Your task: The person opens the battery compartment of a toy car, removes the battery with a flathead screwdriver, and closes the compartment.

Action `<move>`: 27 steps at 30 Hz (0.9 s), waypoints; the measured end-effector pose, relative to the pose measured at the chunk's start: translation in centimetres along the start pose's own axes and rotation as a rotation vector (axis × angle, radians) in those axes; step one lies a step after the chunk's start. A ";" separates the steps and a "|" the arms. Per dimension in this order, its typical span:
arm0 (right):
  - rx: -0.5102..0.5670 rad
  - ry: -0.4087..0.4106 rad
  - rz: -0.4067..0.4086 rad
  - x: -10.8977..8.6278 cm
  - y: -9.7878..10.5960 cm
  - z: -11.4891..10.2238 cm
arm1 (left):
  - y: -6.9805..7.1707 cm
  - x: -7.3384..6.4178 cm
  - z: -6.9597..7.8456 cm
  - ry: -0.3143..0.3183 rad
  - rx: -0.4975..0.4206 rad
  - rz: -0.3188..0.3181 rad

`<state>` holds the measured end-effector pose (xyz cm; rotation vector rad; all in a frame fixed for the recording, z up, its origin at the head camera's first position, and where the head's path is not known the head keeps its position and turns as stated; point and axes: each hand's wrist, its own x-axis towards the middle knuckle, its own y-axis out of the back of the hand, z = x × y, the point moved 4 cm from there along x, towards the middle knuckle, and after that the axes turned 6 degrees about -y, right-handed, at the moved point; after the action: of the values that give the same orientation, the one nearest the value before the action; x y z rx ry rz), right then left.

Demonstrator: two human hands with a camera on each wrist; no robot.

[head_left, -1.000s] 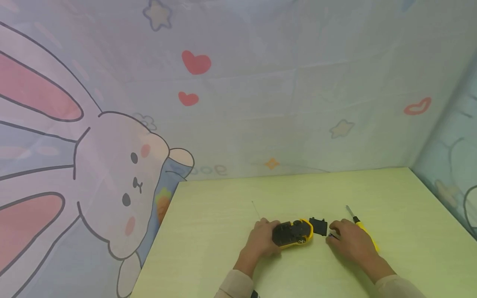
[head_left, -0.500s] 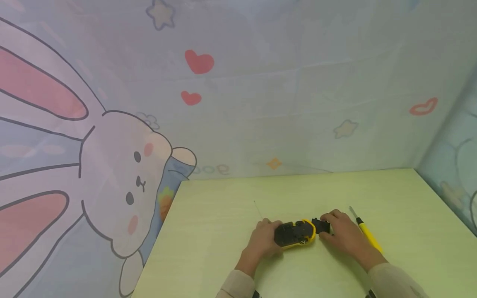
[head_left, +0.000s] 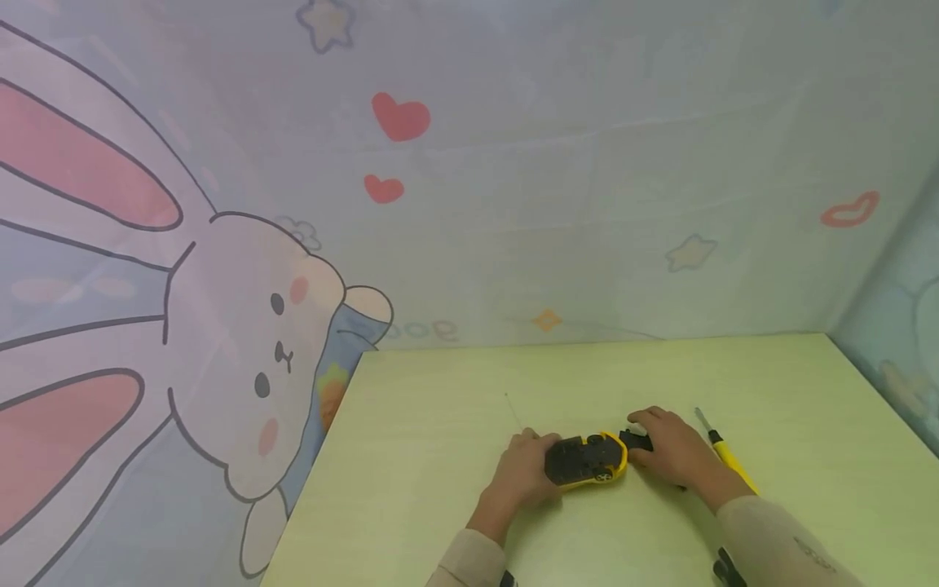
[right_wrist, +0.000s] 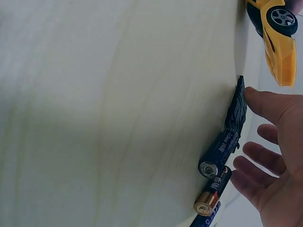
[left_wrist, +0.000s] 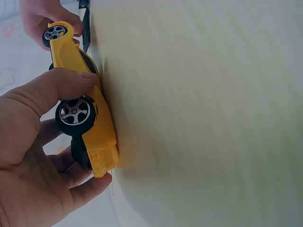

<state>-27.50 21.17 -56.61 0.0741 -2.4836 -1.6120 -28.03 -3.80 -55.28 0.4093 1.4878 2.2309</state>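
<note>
Belly up over the table, a yellow toy car (head_left: 587, 461) with a black underside is gripped by my left hand (head_left: 519, 473). In the left wrist view the thumb (left_wrist: 71, 85) lies across the car's side above a wheel (left_wrist: 75, 112), with fingers under its other side. My right hand (head_left: 675, 448) is just right of the car, at a black battery cover (head_left: 635, 441). The right wrist view shows the thumb tip touching the cover's edge, other fingers loosely bent and apart from it. Batteries (right_wrist: 213, 191) lie beside the cover, under those fingers.
A yellow-handled screwdriver (head_left: 726, 461) lies right of my right hand. A thin wire antenna (head_left: 513, 412) sticks out beyond my left hand. The pale table (head_left: 411, 456) ends at a cartoon-printed cloth wall (head_left: 513, 244) at the back.
My right hand has moved left and up onto the black cover, now partly hiding it. The left hand keeps its grip on the toy car. The head view has shifted slightly.
</note>
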 end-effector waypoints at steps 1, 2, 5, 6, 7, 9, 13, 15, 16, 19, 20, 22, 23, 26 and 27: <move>-0.003 -0.001 -0.011 0.0 0.0 -0.1 | 0.0 0.0 0.0 -0.002 0.002 0.001; -0.007 -0.002 -0.021 0.1 -0.1 -0.1 | -0.1 0.1 0.0 -0.002 0.005 0.001; -0.018 -0.013 -0.050 0.2 -0.3 -0.1 | -0.1 0.1 -0.1 -0.001 0.011 0.001; -0.019 -0.017 -0.058 0.2 -0.4 -0.1 | -0.1 0.2 -0.1 -0.004 0.010 0.004; -0.021 -0.019 -0.064 0.3 -0.4 -0.1 | -0.2 0.2 -0.1 -0.003 0.014 0.003; -0.021 -0.029 -0.076 0.4 -0.5 -0.1 | -0.1 0.2 -0.1 -0.002 0.017 0.001; -0.019 -0.040 -0.085 0.6 -0.5 -0.1 | -0.1 0.1 0.0 0.002 0.014 -0.003; -0.019 -0.044 -0.080 0.6 -0.6 -0.1 | 0.0 0.0 0.0 0.000 0.009 -0.002; -0.021 -0.042 -0.076 0.6 -0.6 -0.1 | 0.0 0.0 0.0 0.001 0.007 -0.002; -0.021 -0.041 -0.066 0.6 -0.7 0.0 | -0.1 -0.1 0.0 0.004 0.009 -0.005; -0.020 -0.041 -0.062 0.6 -0.7 0.0 | 0.0 -0.1 0.0 0.004 0.009 -0.005; -0.025 -0.037 -0.050 0.6 -0.7 0.1 | -0.1 -0.1 0.0 0.008 0.014 -0.007; -0.027 -0.035 -0.043 0.6 -0.6 0.0 | -0.1 -0.1 0.0 0.009 0.015 -0.008; -0.041 -0.033 -0.018 0.7 -0.3 -0.1 | -0.1 -0.1 0.1 0.014 0.016 -0.008; -0.047 -0.030 -0.009 0.7 -0.2 -0.1 | -0.1 -0.1 0.2 0.015 0.014 -0.008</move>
<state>-28.23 20.90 -56.69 0.0547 -2.4697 -1.6861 -27.83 -3.73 -55.27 0.3907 1.5116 2.2231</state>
